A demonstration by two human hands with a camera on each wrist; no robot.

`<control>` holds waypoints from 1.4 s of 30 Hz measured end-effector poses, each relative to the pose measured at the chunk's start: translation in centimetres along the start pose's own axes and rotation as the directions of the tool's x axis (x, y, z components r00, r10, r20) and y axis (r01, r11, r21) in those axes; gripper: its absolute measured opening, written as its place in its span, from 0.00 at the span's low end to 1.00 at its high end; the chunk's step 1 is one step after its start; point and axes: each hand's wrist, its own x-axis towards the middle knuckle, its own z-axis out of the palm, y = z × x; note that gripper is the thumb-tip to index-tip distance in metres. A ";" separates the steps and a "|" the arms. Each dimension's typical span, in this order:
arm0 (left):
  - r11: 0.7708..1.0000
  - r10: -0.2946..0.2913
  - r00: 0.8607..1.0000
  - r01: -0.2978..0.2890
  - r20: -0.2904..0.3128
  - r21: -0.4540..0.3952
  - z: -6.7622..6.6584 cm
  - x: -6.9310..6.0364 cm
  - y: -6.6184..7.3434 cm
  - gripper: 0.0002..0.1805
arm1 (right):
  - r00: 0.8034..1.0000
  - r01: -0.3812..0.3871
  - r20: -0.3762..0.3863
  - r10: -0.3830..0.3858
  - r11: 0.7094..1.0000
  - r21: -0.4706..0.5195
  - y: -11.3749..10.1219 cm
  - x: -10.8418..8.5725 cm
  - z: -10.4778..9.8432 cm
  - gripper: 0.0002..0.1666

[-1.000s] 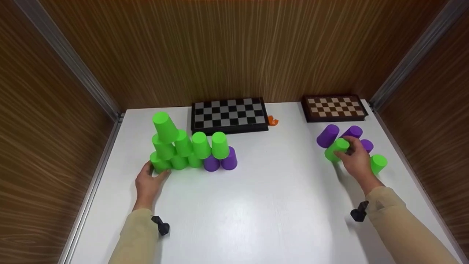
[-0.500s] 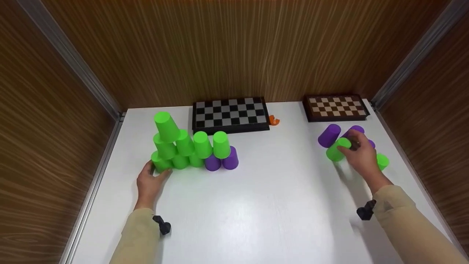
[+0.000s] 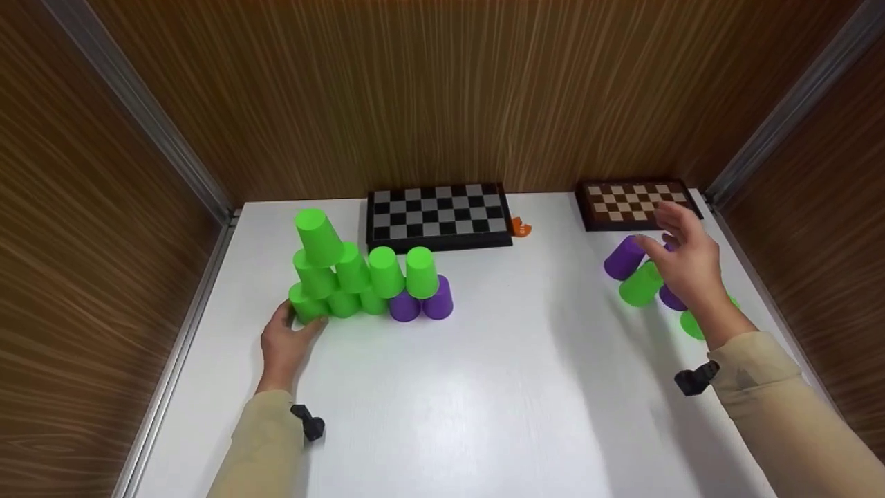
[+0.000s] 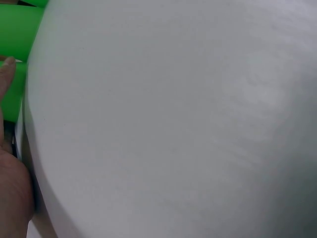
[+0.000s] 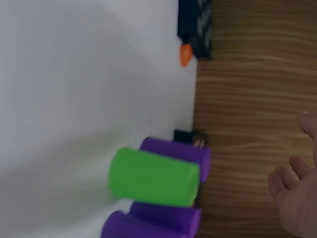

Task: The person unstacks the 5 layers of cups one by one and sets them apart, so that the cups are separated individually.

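My left hand (image 3: 282, 349) holds the leftmost bottom green cup (image 3: 306, 304) of a stacked cup wall, thumb and fingers on either side of it. The bottom row continues with green cups and two purple cups (image 3: 438, 299) at its right end. Above it sits a row of several upside-down green cups (image 3: 420, 272), and a single green cup (image 3: 319, 238) tops the left end. My right hand (image 3: 691, 270) hovers, fingers spread and holding nothing, over a loose group at the right. That group includes a green cup (image 5: 153, 177) and a purple cup (image 3: 623, 259); my hand partly hides others.
A black-and-grey checkered board (image 3: 439, 214) lies at the back, with a small orange piece (image 3: 520, 227) beside it. Further right is a brown chessboard (image 3: 626, 203). Wood-grain panels (image 3: 442, 90) enclose the white table (image 3: 470, 401) at the back and sides.
My right hand has let go of the green cup in the right group and risen up and away from it. The left hand stays at the same cup, and the stack looks unchanged.
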 end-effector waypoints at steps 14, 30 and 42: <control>1.000 0.012 1.000 -0.012 -0.002 -0.015 0.1 -0.5 0.1 0.45 | 0.951 0.295 0.068 -0.302 0.950 0.102 -11.7 0.2 7.0 0.34; 1.000 -0.022 1.000 0.022 0.008 -0.013 0.2 -1.1 0.3 0.47 | 0.823 0.458 0.249 -0.510 0.857 0.238 -22.3 -1.6 17.8 0.32; 0.999 -0.038 0.999 0.038 0.012 -0.009 0.3 -1.2 0.4 0.48 | 0.766 0.457 0.387 -0.513 0.858 0.233 -26.5 -2.8 25.5 0.35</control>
